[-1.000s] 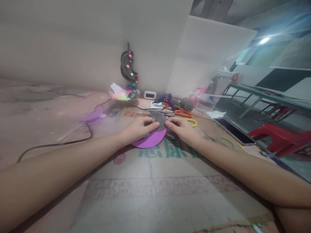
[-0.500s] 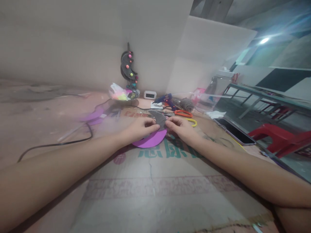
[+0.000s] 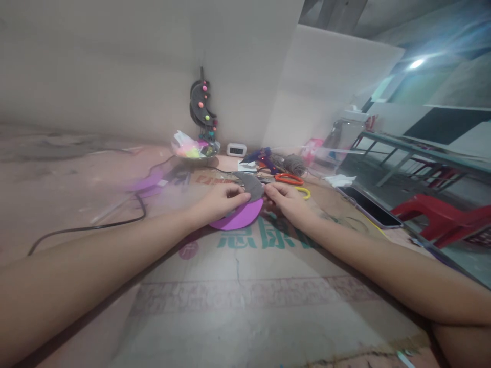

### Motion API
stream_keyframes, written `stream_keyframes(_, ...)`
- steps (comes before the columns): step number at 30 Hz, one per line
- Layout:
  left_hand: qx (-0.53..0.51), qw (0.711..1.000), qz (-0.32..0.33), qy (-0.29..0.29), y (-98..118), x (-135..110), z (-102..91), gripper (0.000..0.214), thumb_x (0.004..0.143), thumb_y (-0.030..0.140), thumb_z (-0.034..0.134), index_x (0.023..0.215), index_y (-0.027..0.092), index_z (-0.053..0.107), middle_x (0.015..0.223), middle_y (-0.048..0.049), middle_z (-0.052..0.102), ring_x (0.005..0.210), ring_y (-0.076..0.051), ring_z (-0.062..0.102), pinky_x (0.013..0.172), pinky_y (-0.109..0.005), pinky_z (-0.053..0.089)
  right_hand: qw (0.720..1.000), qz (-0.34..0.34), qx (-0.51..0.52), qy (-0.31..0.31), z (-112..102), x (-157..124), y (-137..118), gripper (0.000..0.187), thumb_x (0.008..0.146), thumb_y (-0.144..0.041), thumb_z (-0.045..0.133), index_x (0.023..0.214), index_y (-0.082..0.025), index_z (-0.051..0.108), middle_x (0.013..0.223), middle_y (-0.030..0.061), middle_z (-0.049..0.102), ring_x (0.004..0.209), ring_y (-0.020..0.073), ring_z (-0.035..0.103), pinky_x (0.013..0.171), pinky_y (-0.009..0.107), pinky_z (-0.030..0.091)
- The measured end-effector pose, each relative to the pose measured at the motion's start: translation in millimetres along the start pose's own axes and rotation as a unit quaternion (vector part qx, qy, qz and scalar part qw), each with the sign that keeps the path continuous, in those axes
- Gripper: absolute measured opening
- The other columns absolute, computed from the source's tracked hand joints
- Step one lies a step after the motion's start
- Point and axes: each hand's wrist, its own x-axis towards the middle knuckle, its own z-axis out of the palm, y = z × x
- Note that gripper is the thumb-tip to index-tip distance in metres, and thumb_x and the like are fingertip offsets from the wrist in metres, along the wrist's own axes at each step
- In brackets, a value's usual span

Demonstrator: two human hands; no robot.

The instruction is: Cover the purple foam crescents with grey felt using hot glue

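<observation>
A grey crescent-shaped piece (image 3: pixel 251 187), apparently wound with yarn, is held just above the cardboard, with a purple crescent (image 3: pixel 240 216) showing along its lower side. My left hand (image 3: pixel 222 203) grips it from the left, thumb on the grey face and fingers curled behind. At the right edge, my right hand (image 3: pixel 284 202) has thumb and fingertips pinched together, touching or very near the rim; whether something small is between them cannot be made out. Behind the crescent lie orange-handled scissors (image 3: pixel 288 179) and a yellow handle loop (image 3: pixel 304 192).
Printed cardboard (image 3: pixel 238 312) covers the tabletop. Toward the wall are a glue gun (image 3: pixel 264 157), a yarn ball (image 3: pixel 294 164), a small digital clock (image 3: pixel 236 150) and a decorated grey crescent (image 3: pixel 200 105). A phone (image 3: pixel 370 207) lies right; a black cable (image 3: pixel 88 226) runs left.
The held crescent has tilted slightly, so more of its grey face shows and its purple edge sits a little higher. Both hands have barely moved.
</observation>
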Motion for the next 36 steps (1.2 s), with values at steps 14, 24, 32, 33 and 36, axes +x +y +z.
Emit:
stream_keyframes(14,-0.03,0.998,-0.046,0.04,2.6,-1.0,0.3,0.035,0.081,0.048,0.052,0.066,0.016,0.053,0.058,0.0025,0.047,0.052,-0.01,0.043,0.046,-0.02,0.029,1.0,-0.016,-0.005,0.008,-1.5,2.4,7.6,0.029,0.078,-0.046,0.061,0.077,-0.017,0.057,0.069,-0.0029,0.051,0.057,0.0094,0.048,0.054,0.023,0.04)
stream_keyframes(24,-0.047,0.998,-0.031,0.008,0.8,-0.7,-1.4,0.036,0.082,0.05,0.052,0.069,0.016,0.054,0.06,0.0025,0.047,0.053,-0.008,0.042,0.045,-0.018,0.03,1.0,-0.004,-0.017,0.023,-1.0,1.8,6.9,0.027,0.079,-0.045,0.057,0.078,-0.018,0.057,0.067,-0.0028,0.051,0.054,0.0095,0.044,0.049,0.023,0.036)
stream_keyframes(32,-0.056,0.994,-0.071,0.053,5.2,-1.4,-0.1,0.036,0.079,0.05,0.054,0.066,0.017,0.051,0.058,0.0028,0.047,0.051,-0.009,0.043,0.042,-0.018,0.031,0.969,-0.151,-0.135,0.141,-5.6,5.8,6.9,0.018,0.082,-0.03,0.054,0.096,-0.02,0.06,0.1,0.0047,0.059,0.089,0.0165,0.054,0.079,0.031,0.042)
stream_keyframes(33,-0.055,0.994,-0.072,0.058,4.4,-1.1,0.1,0.036,0.079,0.051,0.054,0.066,0.017,0.05,0.058,0.0029,0.047,0.051,-0.009,0.043,0.042,-0.018,0.032,0.97,-0.144,-0.13,0.149,-5.6,4.8,5.7,0.016,0.083,-0.031,0.053,0.093,-0.019,0.058,0.093,0.0034,0.059,0.083,0.0155,0.054,0.076,0.029,0.043)
stream_keyframes(36,-0.051,0.993,-0.075,0.074,1.2,-0.6,0.3,0.038,0.08,0.053,0.053,0.066,0.018,0.049,0.057,0.0034,0.047,0.049,-0.009,0.043,0.042,-0.018,0.033,0.978,-0.104,-0.145,0.106,-3.6,1.3,2.5,0.023,0.085,-0.038,0.051,0.075,-0.018,0.056,0.068,-0.0008,0.054,0.064,0.013,0.049,0.062,0.027,0.039)
